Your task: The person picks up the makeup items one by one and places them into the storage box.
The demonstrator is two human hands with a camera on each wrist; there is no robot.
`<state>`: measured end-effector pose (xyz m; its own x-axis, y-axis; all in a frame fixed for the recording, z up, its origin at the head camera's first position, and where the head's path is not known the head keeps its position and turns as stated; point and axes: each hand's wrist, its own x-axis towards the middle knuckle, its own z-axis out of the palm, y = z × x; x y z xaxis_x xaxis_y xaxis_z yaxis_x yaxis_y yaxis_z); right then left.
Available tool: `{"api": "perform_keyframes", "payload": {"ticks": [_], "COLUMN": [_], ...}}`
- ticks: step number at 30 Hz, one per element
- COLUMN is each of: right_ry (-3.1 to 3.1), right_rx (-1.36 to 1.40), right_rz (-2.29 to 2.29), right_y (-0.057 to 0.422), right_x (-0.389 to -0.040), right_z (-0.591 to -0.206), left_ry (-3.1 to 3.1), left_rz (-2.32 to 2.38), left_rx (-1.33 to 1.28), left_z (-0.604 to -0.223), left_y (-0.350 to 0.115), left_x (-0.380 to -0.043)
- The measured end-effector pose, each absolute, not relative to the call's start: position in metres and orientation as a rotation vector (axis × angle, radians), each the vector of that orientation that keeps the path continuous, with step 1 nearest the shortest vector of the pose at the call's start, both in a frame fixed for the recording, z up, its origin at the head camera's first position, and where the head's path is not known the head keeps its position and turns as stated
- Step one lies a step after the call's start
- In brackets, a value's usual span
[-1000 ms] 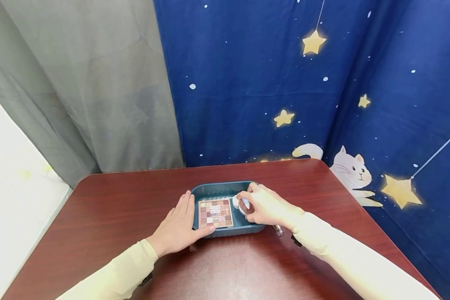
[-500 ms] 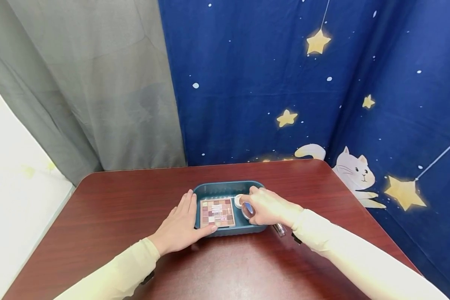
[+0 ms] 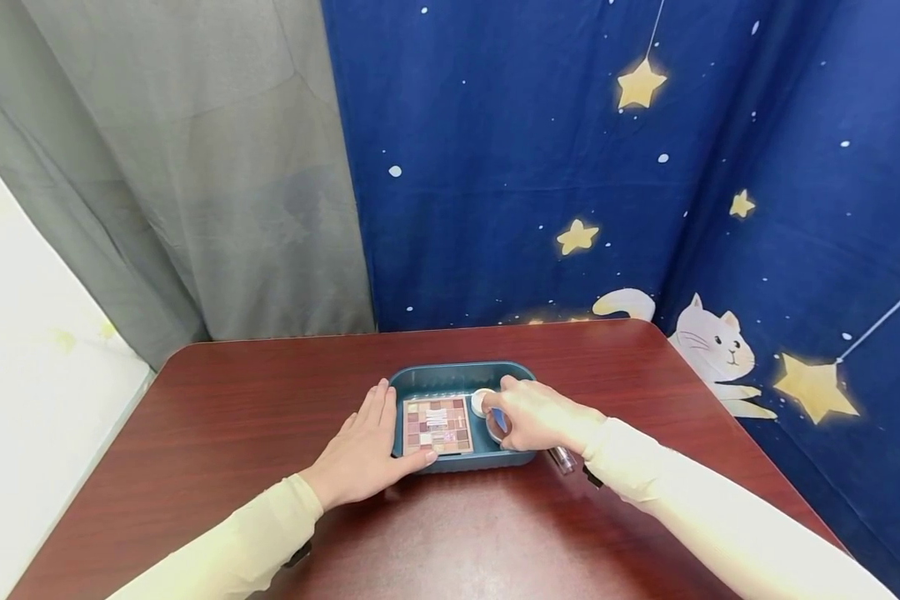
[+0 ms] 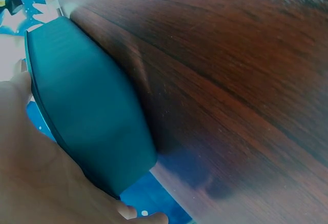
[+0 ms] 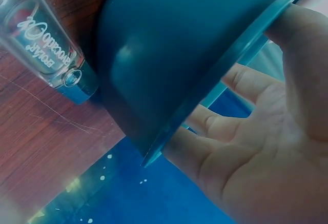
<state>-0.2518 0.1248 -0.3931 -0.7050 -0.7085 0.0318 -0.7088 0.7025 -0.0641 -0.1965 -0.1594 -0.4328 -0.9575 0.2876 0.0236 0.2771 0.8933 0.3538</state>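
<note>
A dark teal oblong tray [image 3: 461, 462] sits on the table. My left hand [image 3: 360, 454] lies with straight fingers along its left end, thumb over the front rim. In the left wrist view that hand [image 4: 46, 167] stretches along the tray's outer wall [image 4: 92, 106]. Inside the tray are an eyeshadow palette [image 3: 437, 427] and a small white round item [image 3: 482, 402]. Reaching over the right end, my right hand [image 3: 536, 417] holds a round, shiny-topped compact [image 3: 497, 425] low in the tray. From the right wrist, the hand's [image 5: 246, 131] fingertips vanish behind the rim.
A clear lip gloss tube [image 3: 562, 459] with white lettering lies on the table just outside the tray's right end, under my right forearm. The reddish-brown table [image 3: 270, 392] ends at a grey curtain [image 3: 255, 208] and a blue starry curtain [image 3: 495, 167].
The right hand has settled a little lower into the tray with the round compact, its index finger shifting towards the white round item. My left hand stays put on the tray; the view shifts slightly.
</note>
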Motion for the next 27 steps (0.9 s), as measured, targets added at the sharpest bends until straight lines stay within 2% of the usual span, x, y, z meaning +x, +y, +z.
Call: {"api": "perform_keyframes", "payload": {"ticks": [27], "right_ry": [-2.989], "right_rx": [1.161], "right_rz": [-0.001], "right_y": [0.1175], "right_x": [-0.2560], "right_z": [-0.3969], "left_ry": [3.026], "left_rz": [0.561], "left_rx": [0.457], "left_z": [-0.4312], "left_y": [-0.1598], "left_x": [-0.1963]}}
